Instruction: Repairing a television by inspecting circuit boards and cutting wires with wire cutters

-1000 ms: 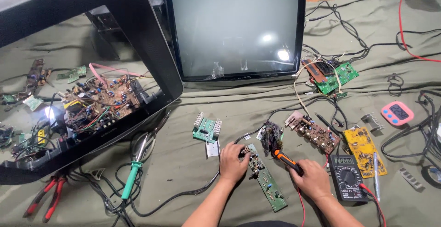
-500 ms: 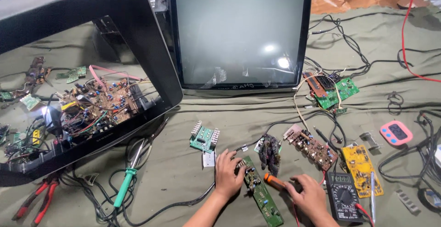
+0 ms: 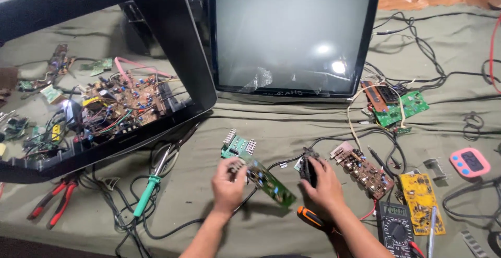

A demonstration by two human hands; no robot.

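Left hand: my left hand (image 3: pixel 228 185) pinches the near end of the long narrow green circuit board (image 3: pixel 269 183), lifted off the olive cloth (image 3: pixel 313 127) near its front edge.
Right hand: my right hand (image 3: pixel 324 186) curls over the small black component block (image 3: pixel 308 168); clenched or resting, I cannot tell.
Handling: I would hold the board by its edges, clear of solder joints and trailing wires.
Pose: both forearms reach in from the front edge, wrists low.
Nearby: orange-handled screwdriver (image 3: pixel 311 218) just beside my right wrist.

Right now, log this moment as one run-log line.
left hand: lifts long green circuit board | right hand: grips black component | orange-handled tool: on cloth | multimeter: beside right arm
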